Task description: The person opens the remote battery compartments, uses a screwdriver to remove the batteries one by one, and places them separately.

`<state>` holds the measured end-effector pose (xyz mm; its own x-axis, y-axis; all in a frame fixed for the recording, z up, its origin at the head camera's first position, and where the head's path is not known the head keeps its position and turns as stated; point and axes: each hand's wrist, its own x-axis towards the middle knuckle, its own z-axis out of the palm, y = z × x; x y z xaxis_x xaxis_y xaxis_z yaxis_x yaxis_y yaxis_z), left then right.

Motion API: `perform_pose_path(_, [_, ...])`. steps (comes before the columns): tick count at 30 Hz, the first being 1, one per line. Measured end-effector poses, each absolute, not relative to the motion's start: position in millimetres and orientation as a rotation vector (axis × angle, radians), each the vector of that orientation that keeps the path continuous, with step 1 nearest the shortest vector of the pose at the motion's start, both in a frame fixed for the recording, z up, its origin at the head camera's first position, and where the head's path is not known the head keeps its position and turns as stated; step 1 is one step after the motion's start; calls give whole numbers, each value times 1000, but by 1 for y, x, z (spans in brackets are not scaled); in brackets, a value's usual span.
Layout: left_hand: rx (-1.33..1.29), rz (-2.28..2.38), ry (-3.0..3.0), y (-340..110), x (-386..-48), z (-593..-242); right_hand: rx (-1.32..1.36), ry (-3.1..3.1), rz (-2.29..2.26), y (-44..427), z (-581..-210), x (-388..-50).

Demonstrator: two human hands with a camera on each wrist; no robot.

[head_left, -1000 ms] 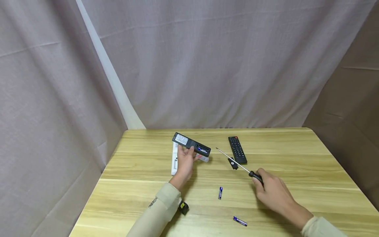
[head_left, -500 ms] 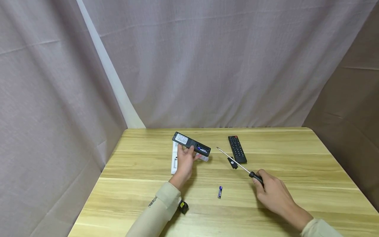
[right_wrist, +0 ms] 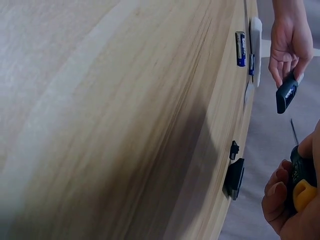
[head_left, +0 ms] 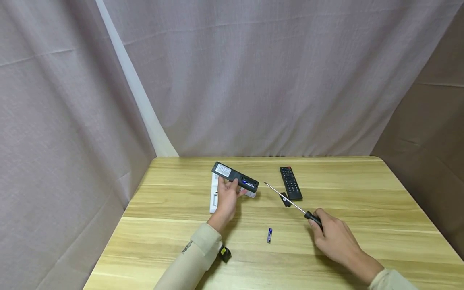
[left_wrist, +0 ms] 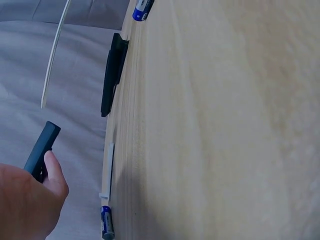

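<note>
My left hand [head_left: 227,198] grips a black remote control [head_left: 235,176], raised above the table with its back turned up. The battery compartment is uncovered, and a blue battery [head_left: 248,183] lies in it. My right hand [head_left: 337,237] holds a screwdriver [head_left: 313,218] by its dark handle, which shows a yellow part in the right wrist view. Its metal shaft points up and left, the tip apart from the remote. Behind the left hand lies a white remote control [head_left: 213,203], partly hidden. A pale flat piece [head_left: 251,193] sits beneath the raised remote.
A second black remote control [head_left: 291,183] lies buttons up at the back, with a small black cover [head_left: 285,199] beside it. One loose battery [head_left: 269,235] rests mid-table. A dark object with a yellow mark [head_left: 224,253] shows under the left wrist. Curtains [head_left: 272,80] stand behind the table.
A loose battery near the front of the table, seen one second ago, is gone from the head view. Both hands stay almost still, with the remote control and screwdriver held as before.
</note>
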<state>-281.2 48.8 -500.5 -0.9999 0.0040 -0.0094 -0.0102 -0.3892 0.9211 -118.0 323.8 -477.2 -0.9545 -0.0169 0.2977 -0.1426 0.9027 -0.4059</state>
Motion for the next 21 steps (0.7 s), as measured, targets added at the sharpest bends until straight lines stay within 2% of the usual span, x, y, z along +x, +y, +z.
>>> perform_pose_path(21, [109,2570,1699,49,-277,-492,198,-2777,739,308,-464,-111])
